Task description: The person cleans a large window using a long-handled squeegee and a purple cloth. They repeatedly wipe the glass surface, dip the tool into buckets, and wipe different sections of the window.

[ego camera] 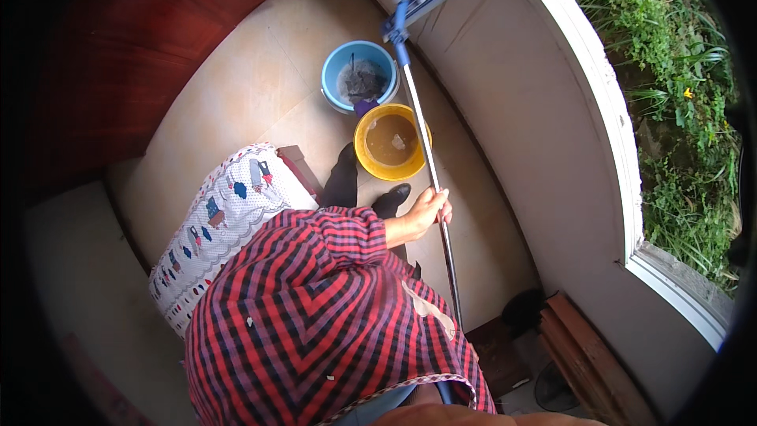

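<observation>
My left hand is wrapped around the metal pole of a long-handled cleaning tool, probably a squeegee or mop. Its blue head, slightly blurred, is at the far end against the view of the wall; whether it touches cannot be told. The pole's lower end runs down beside my red-and-black striped garment. No right hand can be made out. Beyond my left hand, the pole passes over the rim of a yellow basin of murky brown water. A blue bucket behind it holds sudsy grey water and a dark cloth.
A purple cloth lies between bucket and basin. My dark shoe is close to the basin. Patterned fabric covers something at left, near a reddish-brown wooden door. At right are a wall, a window frame and stacked wooden boards.
</observation>
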Demonstrator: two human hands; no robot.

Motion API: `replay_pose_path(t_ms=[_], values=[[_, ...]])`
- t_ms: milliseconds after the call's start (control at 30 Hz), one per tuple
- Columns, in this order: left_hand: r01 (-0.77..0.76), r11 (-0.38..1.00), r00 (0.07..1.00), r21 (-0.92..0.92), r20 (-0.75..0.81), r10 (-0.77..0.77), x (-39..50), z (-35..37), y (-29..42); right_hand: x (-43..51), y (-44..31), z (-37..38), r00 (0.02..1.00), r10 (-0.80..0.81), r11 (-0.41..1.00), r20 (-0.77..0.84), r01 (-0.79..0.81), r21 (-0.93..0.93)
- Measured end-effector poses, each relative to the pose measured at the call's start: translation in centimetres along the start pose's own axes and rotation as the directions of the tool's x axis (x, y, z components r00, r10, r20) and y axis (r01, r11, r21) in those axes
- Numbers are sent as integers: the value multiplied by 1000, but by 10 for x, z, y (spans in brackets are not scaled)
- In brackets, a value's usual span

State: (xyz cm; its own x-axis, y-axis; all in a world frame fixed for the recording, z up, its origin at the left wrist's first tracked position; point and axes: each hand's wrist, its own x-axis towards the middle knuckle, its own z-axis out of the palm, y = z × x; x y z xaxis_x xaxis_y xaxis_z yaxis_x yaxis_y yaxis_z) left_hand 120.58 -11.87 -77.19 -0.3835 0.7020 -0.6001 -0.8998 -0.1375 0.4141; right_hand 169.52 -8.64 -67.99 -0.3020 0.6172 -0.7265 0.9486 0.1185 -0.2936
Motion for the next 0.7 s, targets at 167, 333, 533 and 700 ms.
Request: replay_pose_path(t_ms=[167, 333, 533, 700], values=[[210, 974, 974, 87, -109, -200, -16, -24, -40, 77, -141, -11, 967, -249, 968, 52, 248, 32], [156, 838, 986, 522, -36, -161, -18, -23, -49, 146, -270, 13, 915, -393, 918, 95, 383, 106], [-16, 842, 937, 539, -286, 201, 62, -109, 25, 147, -271, -7, 979, -131, 973, 154, 97, 212], [275, 631, 622, 726, -634, 459, 205, -255, 107, 152, -283, 14, 956, -69, 861, 286, -87, 501]])
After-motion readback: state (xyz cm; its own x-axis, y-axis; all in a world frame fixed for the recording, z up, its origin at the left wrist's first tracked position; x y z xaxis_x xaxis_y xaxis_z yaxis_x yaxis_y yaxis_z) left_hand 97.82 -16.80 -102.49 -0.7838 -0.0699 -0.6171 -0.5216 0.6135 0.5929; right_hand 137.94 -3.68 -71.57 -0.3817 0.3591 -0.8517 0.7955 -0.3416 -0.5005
